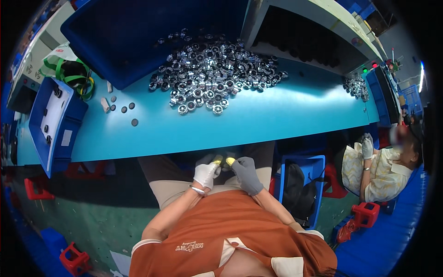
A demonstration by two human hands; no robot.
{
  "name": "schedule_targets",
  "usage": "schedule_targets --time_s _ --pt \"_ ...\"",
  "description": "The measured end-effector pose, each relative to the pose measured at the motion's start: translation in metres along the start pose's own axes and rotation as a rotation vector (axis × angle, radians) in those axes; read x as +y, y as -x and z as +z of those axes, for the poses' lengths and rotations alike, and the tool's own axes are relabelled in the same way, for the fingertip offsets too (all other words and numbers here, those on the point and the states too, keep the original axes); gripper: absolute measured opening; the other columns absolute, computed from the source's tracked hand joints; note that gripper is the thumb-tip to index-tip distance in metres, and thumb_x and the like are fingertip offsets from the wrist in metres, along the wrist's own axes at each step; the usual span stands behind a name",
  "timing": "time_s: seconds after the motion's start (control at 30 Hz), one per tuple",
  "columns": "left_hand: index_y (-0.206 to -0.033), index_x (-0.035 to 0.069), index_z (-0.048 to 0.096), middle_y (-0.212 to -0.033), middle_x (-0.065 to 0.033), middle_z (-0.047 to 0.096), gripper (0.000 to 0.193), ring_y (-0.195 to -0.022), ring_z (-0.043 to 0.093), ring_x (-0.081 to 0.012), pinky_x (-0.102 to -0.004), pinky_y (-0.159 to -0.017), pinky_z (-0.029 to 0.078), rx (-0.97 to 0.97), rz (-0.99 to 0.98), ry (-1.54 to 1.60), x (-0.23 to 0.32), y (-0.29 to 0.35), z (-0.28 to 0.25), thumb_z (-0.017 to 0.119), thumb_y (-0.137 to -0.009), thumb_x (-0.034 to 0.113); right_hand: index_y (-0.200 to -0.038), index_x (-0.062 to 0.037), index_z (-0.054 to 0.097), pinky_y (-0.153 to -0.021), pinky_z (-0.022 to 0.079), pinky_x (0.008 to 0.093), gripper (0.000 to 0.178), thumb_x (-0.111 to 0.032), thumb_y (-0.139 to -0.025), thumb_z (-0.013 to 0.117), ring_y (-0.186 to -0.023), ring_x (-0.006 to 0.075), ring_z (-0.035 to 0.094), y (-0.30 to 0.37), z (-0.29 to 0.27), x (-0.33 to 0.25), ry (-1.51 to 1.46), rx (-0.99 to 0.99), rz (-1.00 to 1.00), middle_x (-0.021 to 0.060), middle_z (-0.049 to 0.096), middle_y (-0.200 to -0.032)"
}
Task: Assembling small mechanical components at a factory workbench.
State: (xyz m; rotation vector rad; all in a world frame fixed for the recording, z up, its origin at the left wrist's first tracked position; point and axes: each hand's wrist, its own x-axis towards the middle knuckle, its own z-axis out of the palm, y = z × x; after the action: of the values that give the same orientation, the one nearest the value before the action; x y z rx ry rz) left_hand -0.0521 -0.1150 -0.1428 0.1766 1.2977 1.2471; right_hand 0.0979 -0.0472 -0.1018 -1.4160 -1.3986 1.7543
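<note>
Over my lap, just below the table's front edge, my two gloved hands are close together. My left hand (206,174) wears a white glove and my right hand (248,175) a grey one, both with yellow fingertips. The fingers of each are curled in toward the thumb; whatever they pinch is too small and dark to make out. Beyond the edge lies a big heap of shiny silver round parts (207,69) with dark centres, on the blue-green table (184,131). Several small dark discs (134,122) lie left of it.
A large blue bin (110,51) stands behind the heap, beside a pale machine housing (318,14). At left is a blue tray (60,134) with black pieces. A blue crate (316,184) holds a black bag (297,191) at my right. A co-worker (376,171) sits farther right.
</note>
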Motion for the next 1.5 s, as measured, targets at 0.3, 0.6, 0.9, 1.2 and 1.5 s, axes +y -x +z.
schedule_targets --time_s 0.3,0.6,0.9,1.2,1.5 --pt "-0.102 0.005 0.064 -0.080 -0.0074 0.060 0.011 -0.063 0.056 -0.0155 -0.0268 -0.050 0.039 -0.092 -0.193 0.135 -0.008 -0.005 -0.016 0.061 -0.100 0.015 -0.060 0.0010 0.057 -0.041 0.028 0.0296 0.037 -0.017 -0.091 0.067 -0.047 0.0064 0.040 -0.008 0.004 0.019 -0.052 0.039 0.092 -0.0032 0.046 -0.055" --pt "-0.118 0.000 0.061 -0.111 -0.0120 0.063 0.027 -0.102 0.062 -0.0233 -0.0383 -0.086 0.055 -0.261 -0.101 0.290 -0.003 0.011 -0.056 0.063 -0.099 0.019 -0.114 -0.0045 0.071 -0.065 0.050 0.0382 0.030 0.005 -0.086 0.064 -0.072 0.0334 0.061 0.014 -0.004 -0.091 0.543 -0.106 -0.714 0.0168 0.066 -0.091" --pt "-0.137 0.001 0.053 -0.124 -0.0140 0.062 0.062 -0.114 0.063 -0.0295 -0.0406 -0.099 0.054 -0.638 -0.023 0.682 0.072 0.060 -0.014 0.080 -0.087 0.026 -0.092 -0.0052 0.057 -0.070 0.052 0.0440 0.018 -0.004 -0.077 0.066 -0.085 0.0330 0.061 -0.074 0.027 -0.146 0.958 0.190 -0.988 0.0130 0.058 -0.094" --pt "-0.137 0.000 0.050 -0.127 -0.0134 0.059 0.063 -0.120 0.060 -0.0275 -0.0342 -0.107 0.052 -0.571 0.071 0.750 0.091 0.067 0.001 0.082 -0.083 0.012 -0.106 -0.0031 0.063 -0.074 0.052 0.0422 0.031 0.003 -0.076 0.062 -0.088 0.0328 0.059 -0.068 0.011 -0.133 0.957 0.137 -1.105 0.0134 0.060 -0.095" --pt "-0.129 -0.001 0.054 -0.122 -0.0121 0.060 0.043 -0.113 0.065 -0.0264 -0.0436 -0.102 0.057 -0.474 0.206 0.531 0.098 0.075 0.020 0.072 -0.091 0.007 -0.122 -0.0020 0.070 -0.083 0.047 0.0265 0.032 0.002 -0.092 0.060 -0.091 0.0121 0.060 0.003 -0.022 -0.148 0.152 -0.362 -0.594 0.0068 0.065 -0.099"
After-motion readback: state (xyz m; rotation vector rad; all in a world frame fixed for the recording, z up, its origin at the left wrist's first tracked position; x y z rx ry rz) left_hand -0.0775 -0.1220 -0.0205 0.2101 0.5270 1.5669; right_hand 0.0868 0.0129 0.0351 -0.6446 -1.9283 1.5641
